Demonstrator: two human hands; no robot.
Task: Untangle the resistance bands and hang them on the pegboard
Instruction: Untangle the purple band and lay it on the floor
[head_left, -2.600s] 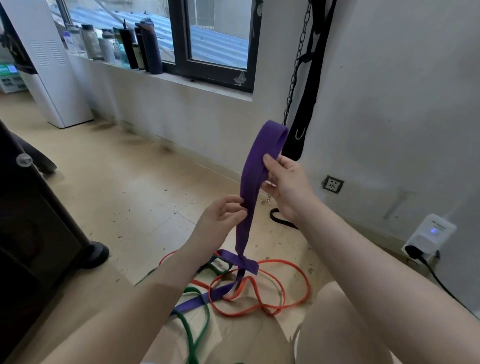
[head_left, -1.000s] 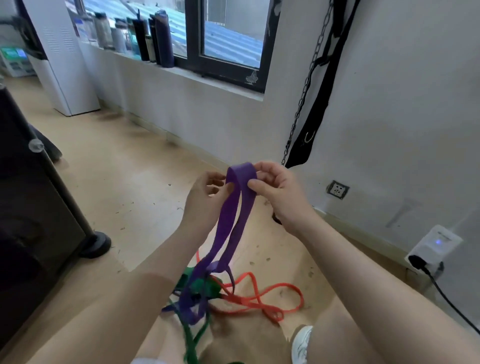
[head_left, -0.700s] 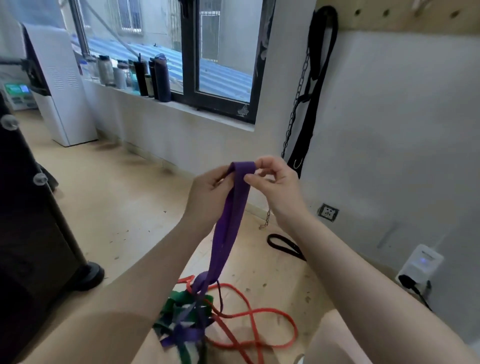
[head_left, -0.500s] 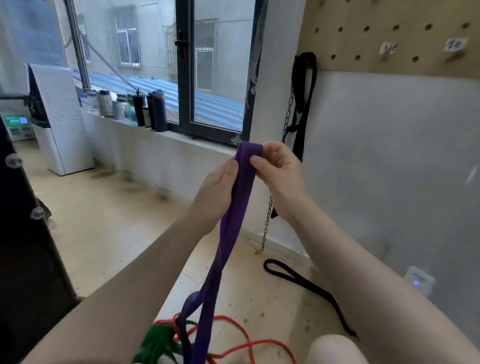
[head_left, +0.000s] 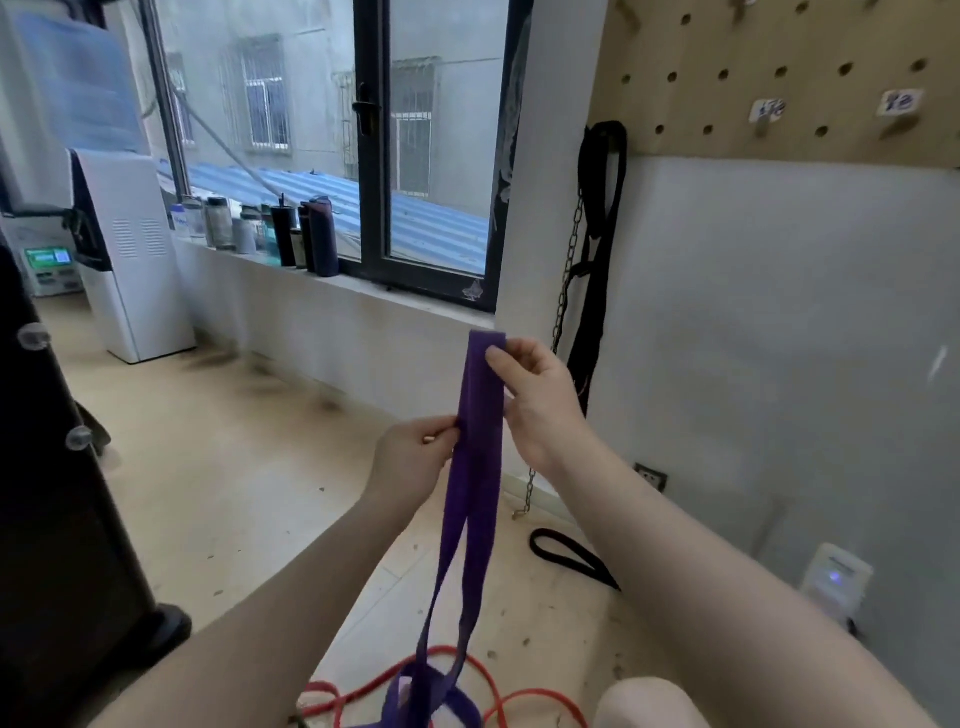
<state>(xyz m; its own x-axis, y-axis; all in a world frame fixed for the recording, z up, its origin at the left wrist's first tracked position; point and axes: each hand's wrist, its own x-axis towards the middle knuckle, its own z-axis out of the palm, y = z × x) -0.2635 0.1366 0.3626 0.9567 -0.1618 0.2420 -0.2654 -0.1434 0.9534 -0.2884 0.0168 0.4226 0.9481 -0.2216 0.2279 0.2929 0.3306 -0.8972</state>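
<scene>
early on, i'd say: nothing hung on the pegboard yet. right hand pinches the top fold of the purple band; left hand pinches its edge lower down. band is flat, wide, matte rubber, its btm end w/ the thin orange band on the floor, prob still tangled.

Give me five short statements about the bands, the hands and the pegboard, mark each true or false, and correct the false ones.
1. The right hand pinches the purple band near its top fold. True.
2. The left hand hangs free of it. False: it grips the band lower down.
3. The purple band hangs on the pegboard. False: both hands hold it, below the board.
4. The red band lies on the floor. True.
5. A black strap hangs on the wall. True.
</scene>
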